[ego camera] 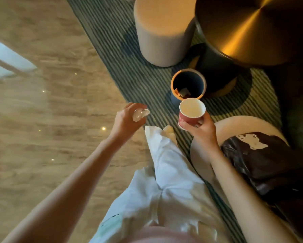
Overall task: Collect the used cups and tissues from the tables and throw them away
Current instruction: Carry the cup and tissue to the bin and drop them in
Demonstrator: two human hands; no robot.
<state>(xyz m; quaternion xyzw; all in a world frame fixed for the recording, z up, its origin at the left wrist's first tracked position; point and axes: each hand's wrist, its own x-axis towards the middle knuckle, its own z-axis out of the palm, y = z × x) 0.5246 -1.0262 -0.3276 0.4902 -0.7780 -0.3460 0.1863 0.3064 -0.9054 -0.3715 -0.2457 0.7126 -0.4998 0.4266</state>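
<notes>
My right hand [202, 130] grips a red paper cup [191, 113] with a white inside, held upright just in front of a small round bin [200, 80]. The bin stands on the striped rug beside the table base, and a scrap of rubbish lies at its bottom. My left hand [126, 120] holds a crumpled white tissue [140, 114] out to the left, over the rug's edge, apart from the bin.
A round brass-topped table [256, 28] on a dark pedestal fills the upper right. A beige cylindrical stool [163, 32] stands behind the bin. A second stool [235, 125] at my right carries a dark plastic bag [270, 163]. Marble floor [42, 120] spreads to the left.
</notes>
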